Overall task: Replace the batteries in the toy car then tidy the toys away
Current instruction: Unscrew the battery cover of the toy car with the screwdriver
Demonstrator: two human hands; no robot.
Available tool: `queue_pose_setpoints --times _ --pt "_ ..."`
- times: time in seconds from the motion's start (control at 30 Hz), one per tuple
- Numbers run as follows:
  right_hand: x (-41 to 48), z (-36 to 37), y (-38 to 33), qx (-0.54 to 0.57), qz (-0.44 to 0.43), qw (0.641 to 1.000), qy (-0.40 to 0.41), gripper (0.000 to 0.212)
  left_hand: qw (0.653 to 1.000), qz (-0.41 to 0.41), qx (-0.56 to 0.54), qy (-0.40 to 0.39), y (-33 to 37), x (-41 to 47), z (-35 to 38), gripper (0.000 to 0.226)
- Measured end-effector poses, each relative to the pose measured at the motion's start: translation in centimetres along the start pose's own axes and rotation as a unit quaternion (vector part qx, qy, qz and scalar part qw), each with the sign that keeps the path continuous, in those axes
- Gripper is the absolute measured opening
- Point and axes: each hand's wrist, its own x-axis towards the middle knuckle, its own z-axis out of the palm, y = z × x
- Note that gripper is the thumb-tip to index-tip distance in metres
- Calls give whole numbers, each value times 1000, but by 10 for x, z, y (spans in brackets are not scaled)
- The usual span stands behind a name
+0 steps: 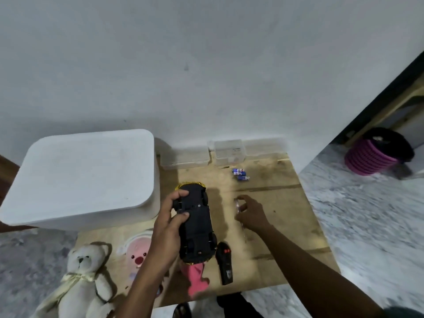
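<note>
The toy car is upside down, its black underside facing me and yellow bodywork showing at both ends. My left hand grips it from the left side, thumb and fingers curled over the chassis. Three blue batteries lie together on the wooden board near the wall. My right hand is to the right of the car, its fingers and thumb curled round the clear handle of a screwdriver that lies on the board. The black remote control lies beside the car's near end.
A large white lidded bin stands at the left. Two clear plastic boxes sit against the wall. A cream teddy bear, a pink-faced plush and a pink toy lie near me. A purple basket stands at the far right.
</note>
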Motion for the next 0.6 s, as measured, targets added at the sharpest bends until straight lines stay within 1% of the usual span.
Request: queue_pose_setpoints --times 0.1,0.17,0.23,0.3,0.37,0.4,0.43,0.5,0.6 --pt "9 10 12 -51 -24 998 25 61 1000 -4 14 -10 -3 3 6 43" --pt "14 15 18 -76 -32 996 38 60 1000 -2 19 -16 -5 5 9 39" --pt "17 18 24 -97 -37 994 38 62 1000 -1 24 -20 -5 5 11 37" --pt "17 20 28 -108 -45 993 31 64 1000 -4 21 -21 -4 5 14 41" --pt "13 18 25 -122 -56 990 38 61 1000 0 16 -27 -1 4 15 41" --pt "8 15 19 -125 -66 988 55 58 999 4 15 -31 0 3 16 38" --pt "2 11 10 -114 -82 987 82 52 999 8 14 -35 1 2 15 37" --pt "-17 1 -17 -44 -137 980 139 39 999 9 0 -41 4 -1 13 37" --pt "-61 -13 -65 53 -248 949 188 25 999 24 -9 -38 8 -3 9 32"
